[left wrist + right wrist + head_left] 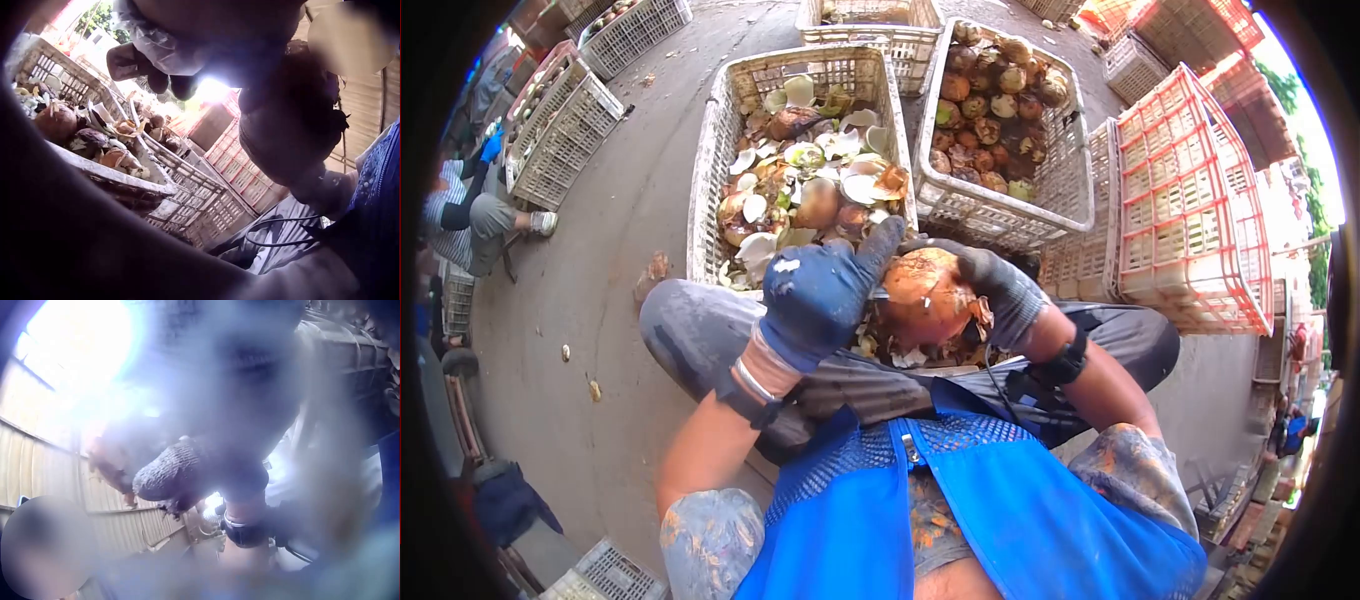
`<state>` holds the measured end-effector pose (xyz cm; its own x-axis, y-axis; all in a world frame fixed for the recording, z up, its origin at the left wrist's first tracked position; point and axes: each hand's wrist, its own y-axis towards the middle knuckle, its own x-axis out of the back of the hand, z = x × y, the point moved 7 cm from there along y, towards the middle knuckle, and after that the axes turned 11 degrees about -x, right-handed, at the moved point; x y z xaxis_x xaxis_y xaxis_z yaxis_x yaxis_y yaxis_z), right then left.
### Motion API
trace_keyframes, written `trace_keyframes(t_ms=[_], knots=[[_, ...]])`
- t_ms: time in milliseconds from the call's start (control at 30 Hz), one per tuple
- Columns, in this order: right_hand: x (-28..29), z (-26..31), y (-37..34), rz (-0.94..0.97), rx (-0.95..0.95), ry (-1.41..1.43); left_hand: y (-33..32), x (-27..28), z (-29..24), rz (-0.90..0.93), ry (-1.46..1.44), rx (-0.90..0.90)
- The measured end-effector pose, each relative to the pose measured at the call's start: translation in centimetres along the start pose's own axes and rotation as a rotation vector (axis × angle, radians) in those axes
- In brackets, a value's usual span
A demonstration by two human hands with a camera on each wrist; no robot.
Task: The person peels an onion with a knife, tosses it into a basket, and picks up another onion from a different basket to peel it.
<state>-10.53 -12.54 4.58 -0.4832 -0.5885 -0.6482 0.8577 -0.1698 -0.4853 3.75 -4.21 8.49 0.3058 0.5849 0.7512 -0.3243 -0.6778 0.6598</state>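
A large onion (927, 290) with loose brown skin is held up above the lap in the head view. My right hand (1012, 300), in a dark grey knit glove, grips it from the right. My left hand (815, 300), in a blue coated glove, is curled close against the onion's left side, its index finger reaching along the top. Between glove and onion shows a short strip of metal, seemingly a small knife (879, 294); its handle is hidden in the fist. Just beyond stands a white crate (703, 200) of onion peelings. Both wrist views are dim or hazy.
A second white crate (1007, 198) holds whole onions (985, 105), right of the peelings. Stacked red and white crates (1195, 200) rise at the right. Another crate (920, 45) stands behind. At far left a seated person (475, 205) works beside more crates (565, 140).
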Motion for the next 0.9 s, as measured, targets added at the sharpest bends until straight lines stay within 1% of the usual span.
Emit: trace_keyframes(t_ms=[67,100,133,167,200,233,267,300,333,400,433,467,500,533,567,600,633,667,700,733,767,800,867,900], knots=[[-0.1,0.3,-0.7,0.019,0.025,-0.031,-0.2,-0.7,-0.6,0.176,0.198,0.030],[0.2,-0.2,-0.9,0.016,0.015,-0.030,-0.3,-1.0,-0.8,0.166,0.159,0.027],[1.0,-0.5,-1.2,-0.048,0.063,-0.117,-0.3,-1.2,-0.8,0.169,0.150,0.034],[1.3,-0.5,-1.4,-0.108,0.110,-0.207,-0.3,-1.2,-1.0,0.148,0.160,-0.022],[1.1,-0.6,-1.4,-0.105,0.100,-0.206,-0.3,-1.3,-1.2,0.129,0.175,-0.077],[0.2,-1.1,-1.4,-0.022,0.018,-0.091,-0.5,-1.5,-1.0,0.086,0.165,-0.094],[-0.6,-1.8,-1.4,0.060,-0.057,0.029,-0.4,-1.6,-0.7,0.098,0.163,-0.093],[0.2,-2.1,-1.3,-0.010,-0.047,-0.048,-0.3,-1.5,-0.5,0.085,0.112,-0.115],[0.3,-2.0,-1.2,-0.007,-0.044,-0.052,0.0,-1.4,-0.4,0.060,0.070,-0.135],[0.7,-0.5,-1.3,-0.126,0.132,-0.262,-0.2,-1.4,-0.6,0.042,0.053,-0.095],[1.1,0.1,-1.3,-0.195,0.179,-0.330,-0.3,-1.6,-0.6,0.033,-0.025,0.011],[1.1,0.2,-1.1,-0.192,0.181,-0.331,-0.2,-1.7,-0.5,0.024,-0.103,0.117],[1.4,0.5,-1.0,-0.245,0.235,-0.367,-0.5,-1.7,-0.4,0.036,-0.233,0.245],[1.6,0.6,-1.2,-0.300,0.282,-0.400,-0.5,-1.3,-0.9,0.043,-0.238,0.252],[1.8,1.1,-1.3,-0.369,0.275,-0.540,-0.7,-1.4,-0.8,0.135,-0.348,0.370],[1.6,1.4,-1.3,-0.384,0.259,-0.667,-1.6,-1.9,-0.9,0.228,-0.459,0.492],[1.6,1.3,-1.1,-0.340,0.213,-0.665,-2.6,-3.1,-0.4,0.308,-0.538,0.455],[1.5,1.1,-0.8,-0.300,0.176,-0.664,-2.9,-2.7,-0.4,0.312,-0.539,0.465],[1.7,0.9,-0.7,-0.298,0.177,-0.668,-2.8,-2.5,-0.4,0.371,-0.550,0.453],[2.3,0.2,-0.2,-0.242,0.114,-0.553,-2.6,-2.5,-0.4,0.426,-0.559,0.440],[2.4,-0.3,0.3,-0.182,0.054,-0.438,-2.6,-2.4,-0.5,0.403,-0.525,0.447],[2.3,-0.5,0.5,-0.179,0.061,-0.440,-2.5,-2.0,-1.0,0.402,-0.518,0.443],[2.0,-0.8,0.6,-0.125,0.119,-0.190,-1.8,-0.5,-1.3,0.279,-0.400,0.472],[2.7,-1.1,1.0,-0.113,0.114,-0.152,-1.6,-0.3,-1.6,0.203,-0.343,0.409]])
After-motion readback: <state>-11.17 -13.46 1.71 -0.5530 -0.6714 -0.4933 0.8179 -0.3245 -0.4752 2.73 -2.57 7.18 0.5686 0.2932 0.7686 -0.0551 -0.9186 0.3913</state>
